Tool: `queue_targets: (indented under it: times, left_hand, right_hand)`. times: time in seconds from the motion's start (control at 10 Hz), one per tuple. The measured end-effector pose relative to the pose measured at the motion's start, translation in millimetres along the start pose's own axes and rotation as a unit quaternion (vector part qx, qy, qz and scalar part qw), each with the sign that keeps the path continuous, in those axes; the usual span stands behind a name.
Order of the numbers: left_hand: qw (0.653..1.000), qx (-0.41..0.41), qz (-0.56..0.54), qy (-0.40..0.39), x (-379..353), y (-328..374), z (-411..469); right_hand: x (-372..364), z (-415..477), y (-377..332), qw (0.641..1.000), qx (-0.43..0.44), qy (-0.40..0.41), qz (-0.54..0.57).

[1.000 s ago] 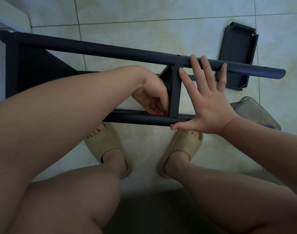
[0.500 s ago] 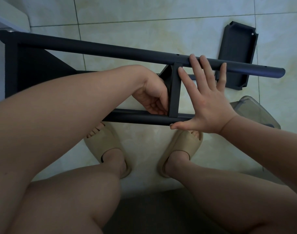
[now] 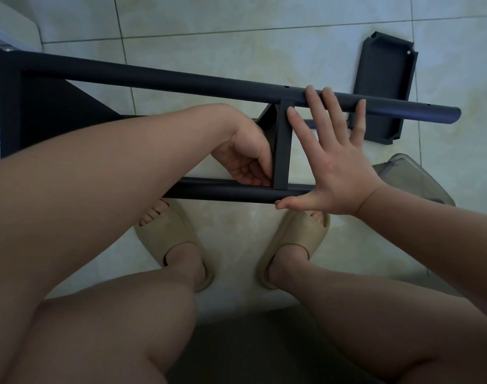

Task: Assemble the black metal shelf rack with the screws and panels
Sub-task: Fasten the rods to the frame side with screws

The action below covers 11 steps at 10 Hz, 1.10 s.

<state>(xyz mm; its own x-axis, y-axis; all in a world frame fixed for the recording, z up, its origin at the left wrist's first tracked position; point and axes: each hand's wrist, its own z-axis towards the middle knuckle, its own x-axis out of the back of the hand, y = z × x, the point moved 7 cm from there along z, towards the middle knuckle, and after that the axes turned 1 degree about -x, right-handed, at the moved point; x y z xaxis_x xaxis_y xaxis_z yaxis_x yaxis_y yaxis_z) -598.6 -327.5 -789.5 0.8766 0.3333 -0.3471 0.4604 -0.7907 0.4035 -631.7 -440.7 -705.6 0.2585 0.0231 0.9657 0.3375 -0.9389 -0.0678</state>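
The black metal rack (image 3: pixel 164 79) lies on its side on the tiled floor, two long tubes running left to right. A black shelf panel (image 3: pixel 281 145) stands on edge between the tubes. My left hand (image 3: pixel 245 159) is curled against the panel's left face near the lower tube (image 3: pixel 225 191), fingers pinched at the joint; what it holds is hidden. My right hand (image 3: pixel 333 159) is spread flat against the panel's right side, fingertips on the upper tube, thumb on the lower tube. A loose black panel (image 3: pixel 383 87) lies on the floor at the upper right.
A clear plastic container (image 3: pixel 414 178) sits on the floor right of my right wrist. My feet in beige slippers (image 3: pixel 170 236) rest under the rack. A pale object (image 3: pixel 12 26) fills the top left corner. Bare tiles lie beyond the rack.
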Motion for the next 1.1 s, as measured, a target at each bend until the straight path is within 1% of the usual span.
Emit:
queue_targets:
  times: [0.3, 0.5, 0.6, 0.7, 0.8, 0.9, 1.1]
  left_hand:
    - [0.999, -0.03, -0.013, -0.001, -1.2, 4.1, -0.8]
    - [0.997, -0.061, -0.049, -0.016, -4.1, 3.1, -1.7]
    - [0.997, -0.058, -0.051, -0.019, -2.7, 2.0, -1.2]
    - [0.998, -0.029, -0.032, -0.04, -4.0, -1.5, -2.4]
    - [0.999, -0.02, -0.021, -0.032, -3.7, -2.1, -1.5]
    - [0.999, -0.038, -0.018, -0.017, -2.8, 1.4, 0.0]
    - [0.997, -0.061, -0.034, -0.017, -4.9, 3.7, -1.5]
  right_hand:
    - [0.0, 0.7, 0.2, 1.0, -0.001, -0.001, 0.0]
    - [-0.2, 0.4, 0.2, 1.0, 0.001, 0.001, 0.001]
    - [0.2, 0.3, 0.2, 1.0, 0.002, 0.002, 0.001]
    - [0.6, 0.4, 0.4, 1.0, 0.002, 0.001, 0.0]
    - [0.7, 0.9, 0.4, 1.0, 0.001, -0.001, 0.001]
    - [0.7, 0.5, 0.0, 1.0, 0.001, -0.001, 0.002]
    - [0.6, 0.4, 0.2, 1.0, 0.002, 0.0, 0.004]
